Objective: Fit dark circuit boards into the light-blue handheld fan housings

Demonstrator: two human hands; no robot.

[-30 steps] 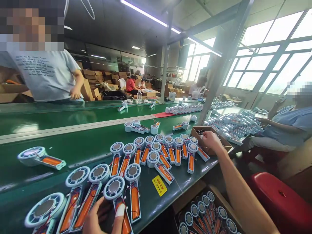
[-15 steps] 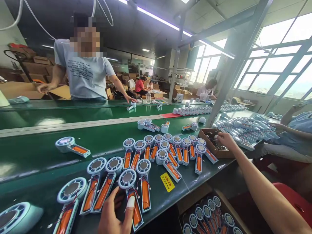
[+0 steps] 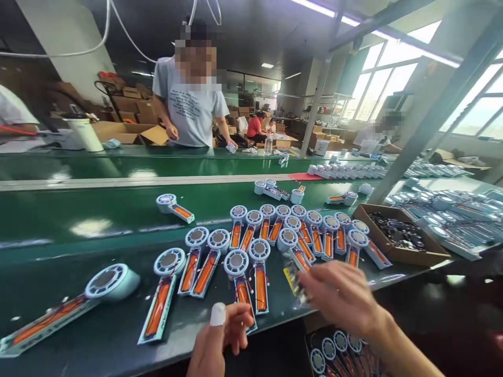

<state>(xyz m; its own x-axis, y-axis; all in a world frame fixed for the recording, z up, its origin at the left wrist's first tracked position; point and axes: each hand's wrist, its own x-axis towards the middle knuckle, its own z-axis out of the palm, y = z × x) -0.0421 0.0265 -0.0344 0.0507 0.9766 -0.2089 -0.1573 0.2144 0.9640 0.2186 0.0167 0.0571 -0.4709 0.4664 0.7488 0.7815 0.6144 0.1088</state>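
Observation:
Light-blue round-headed units (image 3: pixel 237 263) with orange batteries in their open handles lie in rows on the dark table edge. My left hand (image 3: pixel 220 335), white tape on its thumb, is raised beside the nearest unit's handle, fingers apart and holding nothing. My right hand (image 3: pixel 341 293) is blurred above the table front, its fingers pinched on small dark, shiny parts that I cannot make out clearly. A yellow label (image 3: pixel 291 281) lies partly behind these parts. To the right stands a cardboard box (image 3: pixel 428 256) of small dark parts.
Beyond my units runs a green conveyor (image 3: pixel 118 209) carrying a few more. A person (image 3: pixel 192 110) stands across it, holding a unit. Many units (image 3: pixel 451 209) are piled at the right. Below the table edge is a box of units (image 3: pixel 340 343). A metal post slants at the right.
My right hand has left the parts box and come back to the front middle with small parts. My left hand has let go of the unit. The view has turned left.

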